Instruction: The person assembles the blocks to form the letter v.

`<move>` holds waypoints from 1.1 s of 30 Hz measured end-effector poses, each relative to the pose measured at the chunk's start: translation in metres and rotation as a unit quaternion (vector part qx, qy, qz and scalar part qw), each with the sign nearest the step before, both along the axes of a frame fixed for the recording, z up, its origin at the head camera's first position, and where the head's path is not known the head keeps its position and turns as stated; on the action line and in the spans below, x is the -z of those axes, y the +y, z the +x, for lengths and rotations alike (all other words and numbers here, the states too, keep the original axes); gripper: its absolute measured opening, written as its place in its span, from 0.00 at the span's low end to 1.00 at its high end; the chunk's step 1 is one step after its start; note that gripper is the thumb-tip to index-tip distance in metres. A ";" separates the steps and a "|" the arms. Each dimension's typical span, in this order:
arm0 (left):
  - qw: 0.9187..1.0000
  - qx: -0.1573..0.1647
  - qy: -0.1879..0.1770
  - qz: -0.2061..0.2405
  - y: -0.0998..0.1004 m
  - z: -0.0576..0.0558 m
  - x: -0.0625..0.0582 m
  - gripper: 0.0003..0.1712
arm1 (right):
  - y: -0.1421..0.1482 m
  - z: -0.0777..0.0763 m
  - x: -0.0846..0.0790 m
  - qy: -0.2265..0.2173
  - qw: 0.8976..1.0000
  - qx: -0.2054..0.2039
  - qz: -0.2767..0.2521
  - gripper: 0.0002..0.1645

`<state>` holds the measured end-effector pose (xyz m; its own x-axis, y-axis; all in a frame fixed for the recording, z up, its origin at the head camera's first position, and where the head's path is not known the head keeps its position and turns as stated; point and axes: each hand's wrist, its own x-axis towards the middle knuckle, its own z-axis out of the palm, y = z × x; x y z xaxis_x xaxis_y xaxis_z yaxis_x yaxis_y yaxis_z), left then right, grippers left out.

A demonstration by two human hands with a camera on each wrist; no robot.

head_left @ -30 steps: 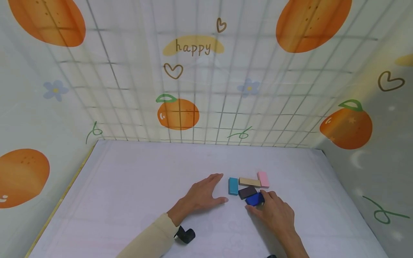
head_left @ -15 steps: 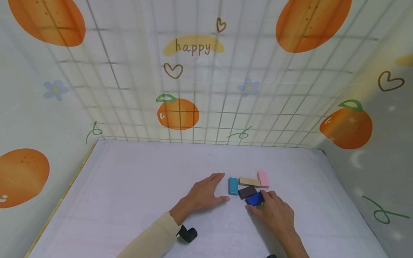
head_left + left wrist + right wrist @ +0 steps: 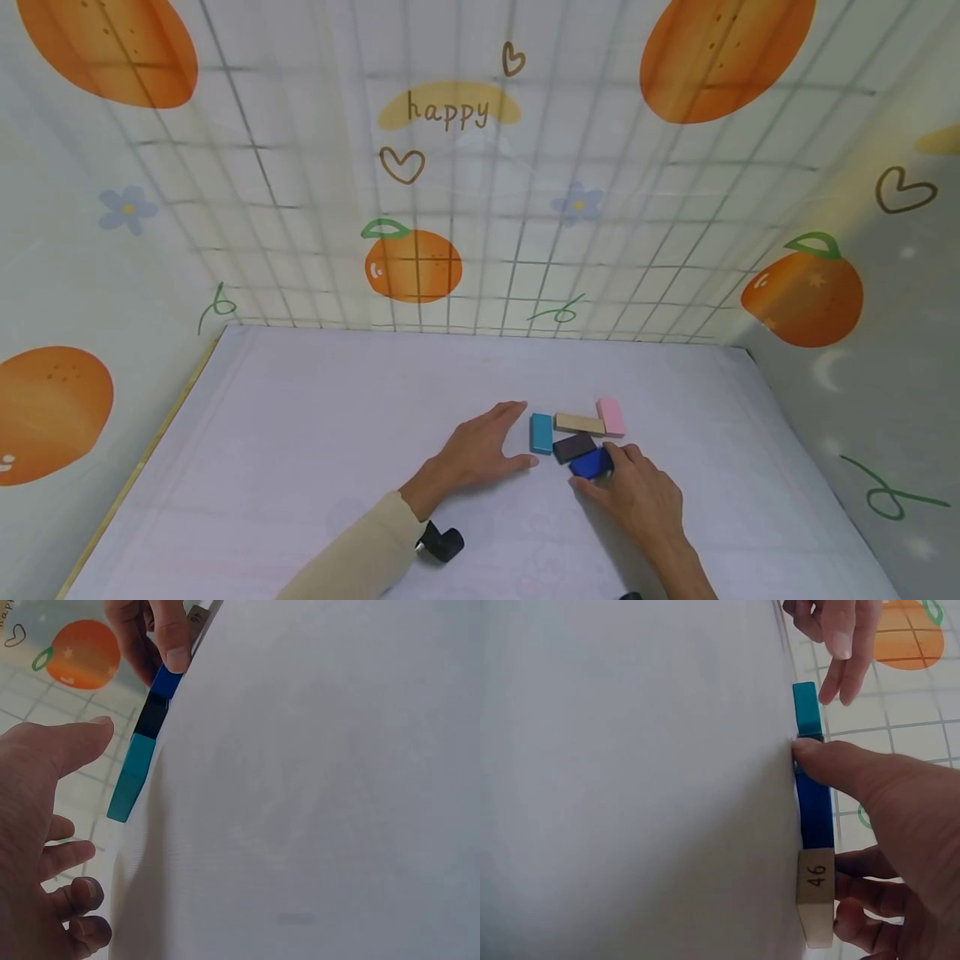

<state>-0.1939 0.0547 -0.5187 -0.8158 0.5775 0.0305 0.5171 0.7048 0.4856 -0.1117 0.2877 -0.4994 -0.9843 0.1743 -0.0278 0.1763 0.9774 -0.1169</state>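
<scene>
Small rectangular blocks lie grouped on the white table: teal [image 3: 541, 433], dark [image 3: 574, 448], blue [image 3: 591, 463], plain wooden [image 3: 579, 424] and pink [image 3: 611, 417]. My right hand [image 3: 643, 496] pinches the blue block, its thumb on the near edge and index finger at the right end. A wooden block marked 46 [image 3: 815, 889] shows beside the blue one in the right wrist view, near that hand's curled fingers; in the head view the hand hides it. My left hand [image 3: 476, 450] is spread left of the teal block, thumb and fingers apart and holding nothing.
The white-covered table [image 3: 315, 400] meets a curtain [image 3: 300, 250] with orange prints at the back, over a wire grid. Similar printed sheets hang on both sides. A black wrist camera mount [image 3: 441, 542] sits by the left cuff.
My left hand has moved slightly right, closer to the teal block. The right hand and the blocks stay where they were.
</scene>
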 end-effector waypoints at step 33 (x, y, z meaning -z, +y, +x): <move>1.000 -0.003 0.003 0.014 0.016 -0.015 0.007 0.49 | 0.004 0.000 0.000 0.015 1.000 -0.016 0.000 0.57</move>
<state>-0.2088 0.0707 -0.5252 -0.8186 0.5720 0.0515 0.5163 0.6936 0.5023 -0.1116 0.2913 -0.4996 -0.9897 0.1429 0.0021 0.1415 0.9824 -0.1219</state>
